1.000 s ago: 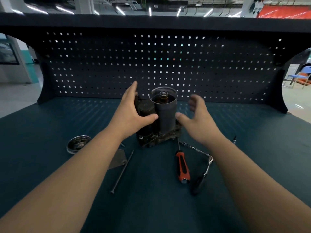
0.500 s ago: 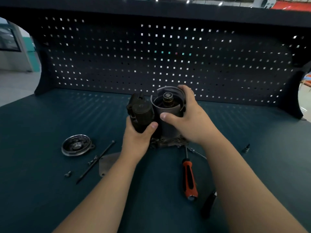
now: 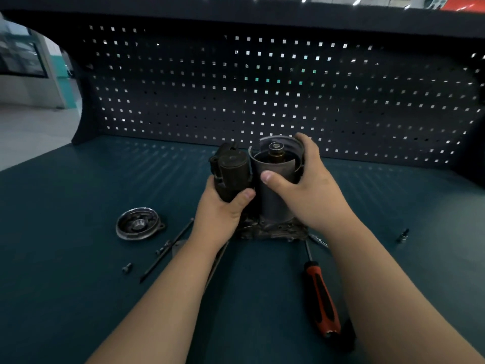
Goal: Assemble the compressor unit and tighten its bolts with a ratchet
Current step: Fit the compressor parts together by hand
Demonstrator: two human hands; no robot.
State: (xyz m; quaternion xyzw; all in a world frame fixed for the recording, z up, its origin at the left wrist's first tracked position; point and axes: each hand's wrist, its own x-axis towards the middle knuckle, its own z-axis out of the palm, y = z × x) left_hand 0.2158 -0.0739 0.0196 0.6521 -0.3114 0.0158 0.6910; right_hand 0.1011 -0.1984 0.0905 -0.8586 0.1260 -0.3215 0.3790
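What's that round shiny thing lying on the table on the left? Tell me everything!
It is a round metal cover, silvery at the rim and darker inside, with a small hub in its middle and a little ear on one edge. It lies flat, hollow side up, on the blue-green table. Only the table touches it.

No text, label, brand, number or sign can be read anywhere.

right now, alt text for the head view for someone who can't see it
Two bare hands grip an upright compressor unit on a teal workbench: the left hand holds its dark cylinder, the right hand its open-topped grey cylinder. A round metal cover and long bolt lie to the left, a red-handled screwdriver to the right.
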